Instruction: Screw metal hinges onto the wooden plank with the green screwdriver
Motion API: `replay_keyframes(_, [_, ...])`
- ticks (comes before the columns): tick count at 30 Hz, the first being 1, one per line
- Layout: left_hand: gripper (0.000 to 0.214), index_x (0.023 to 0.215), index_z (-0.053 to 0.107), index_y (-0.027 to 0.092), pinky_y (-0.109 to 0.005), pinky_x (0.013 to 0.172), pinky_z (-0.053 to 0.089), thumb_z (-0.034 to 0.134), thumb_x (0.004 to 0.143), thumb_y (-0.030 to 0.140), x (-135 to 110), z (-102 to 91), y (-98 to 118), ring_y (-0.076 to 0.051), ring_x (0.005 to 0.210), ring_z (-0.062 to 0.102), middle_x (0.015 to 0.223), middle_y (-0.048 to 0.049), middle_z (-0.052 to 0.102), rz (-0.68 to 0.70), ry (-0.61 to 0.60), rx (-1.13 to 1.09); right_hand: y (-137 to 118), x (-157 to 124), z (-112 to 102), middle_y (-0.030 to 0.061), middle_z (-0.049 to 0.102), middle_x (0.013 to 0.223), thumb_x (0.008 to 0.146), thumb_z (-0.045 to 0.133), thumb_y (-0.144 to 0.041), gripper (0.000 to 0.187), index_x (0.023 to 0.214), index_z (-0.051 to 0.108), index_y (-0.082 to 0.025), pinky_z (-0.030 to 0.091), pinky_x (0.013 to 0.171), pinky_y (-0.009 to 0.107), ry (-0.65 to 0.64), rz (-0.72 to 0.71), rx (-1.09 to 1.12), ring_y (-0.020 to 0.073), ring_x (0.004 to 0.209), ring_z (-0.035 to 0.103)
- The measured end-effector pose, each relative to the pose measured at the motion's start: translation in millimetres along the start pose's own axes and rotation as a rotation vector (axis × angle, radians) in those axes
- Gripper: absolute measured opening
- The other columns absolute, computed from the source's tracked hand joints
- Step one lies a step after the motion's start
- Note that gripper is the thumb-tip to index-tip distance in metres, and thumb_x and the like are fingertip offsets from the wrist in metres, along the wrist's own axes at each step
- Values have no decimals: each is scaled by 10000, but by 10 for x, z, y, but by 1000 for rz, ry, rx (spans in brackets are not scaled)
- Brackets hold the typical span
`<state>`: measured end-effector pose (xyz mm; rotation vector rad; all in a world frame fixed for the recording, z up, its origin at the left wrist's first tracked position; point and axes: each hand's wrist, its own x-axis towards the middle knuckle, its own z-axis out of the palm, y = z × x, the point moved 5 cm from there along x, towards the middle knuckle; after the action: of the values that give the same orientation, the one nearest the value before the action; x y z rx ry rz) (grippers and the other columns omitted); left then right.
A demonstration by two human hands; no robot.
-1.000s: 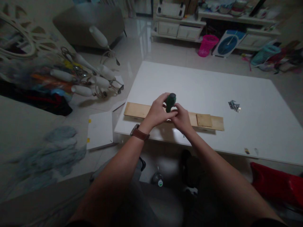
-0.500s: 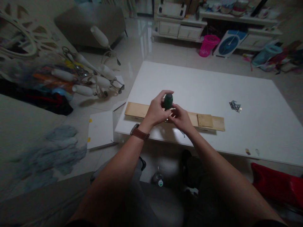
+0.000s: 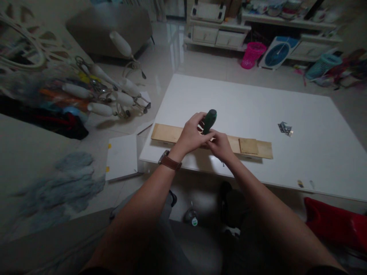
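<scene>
A screwdriver [image 3: 210, 121] with a dark green handle stands tilted over the middle of a long wooden board [image 3: 165, 133]. My left hand [image 3: 192, 133] is closed around the lower handle, a brown-strapped watch on its wrist. Close against it, my right hand [image 3: 220, 145] has its fingers pinched together near the screwdriver's lower end. What those fingers grip is hidden, as are the shaft and tip. A small square wooden block [image 3: 248, 146] lies on the board's right part. Partly behind my right hand, a screw [image 3: 223, 164] lies by the table's near edge.
The board rests on a white table [image 3: 229, 95]. Several small metal pieces [image 3: 285, 129] lie to the right. White lamp arms [image 3: 123, 98] stand on the floor at left, near a white panel [image 3: 122, 156]. Red cloth [image 3: 335, 221] is at lower right.
The screwdriver's handle top has tipped to the right. My right hand's fingers have drawn in closer beneath the handle, against my left thumb. The board and block have stayed put.
</scene>
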<state>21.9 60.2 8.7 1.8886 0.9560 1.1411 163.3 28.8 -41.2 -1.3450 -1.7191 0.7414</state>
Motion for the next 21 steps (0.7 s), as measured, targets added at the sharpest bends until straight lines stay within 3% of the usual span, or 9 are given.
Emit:
replay_keyframes(9, [344, 1030, 664, 188, -267, 730, 593, 853, 746, 139, 9, 17, -10, -147, 872, 648, 997, -21, 687, 17, 1, -19, -52, -12, -27, 24, 776, 753, 806, 712, -227, 47, 760, 708, -218, 507, 684, 316, 23, 0, -40, 215, 666, 686])
replay_keyframes(15, [479, 1161, 658, 217, -292, 794, 638, 827, 735, 76, -5, 30, -39, -144, 843, 708, 908, 10, 709, -24, -33, -176, -18, -16, -27, 35, 789, 771, 806, 730, -257, 51, 832, 747, -217, 523, 663, 321, 48, -5, -45, 212, 655, 684])
replay_keyframes(18, [544, 1273, 617, 234, -326, 867, 653, 761, 782, 50, -24, 43, -8, -176, 939, 764, 1003, -25, 737, -12, -82, -254, -18, -6, -24, 59, 812, 885, 797, 728, -298, 172, 930, 771, -197, 527, 615, 299, 42, 17, 29, 212, 709, 695])
replay_keyframes(21, [566, 1323, 598, 240, -350, 911, 650, 699, 808, 29, -42, 44, 53, -201, 1024, 775, 1113, -61, 740, 30, -118, -261, -9, -3, -1, 56, 806, 870, 808, 700, -317, 166, 884, 774, -189, 515, 586, 283, 4, 52, 97, 201, 696, 680])
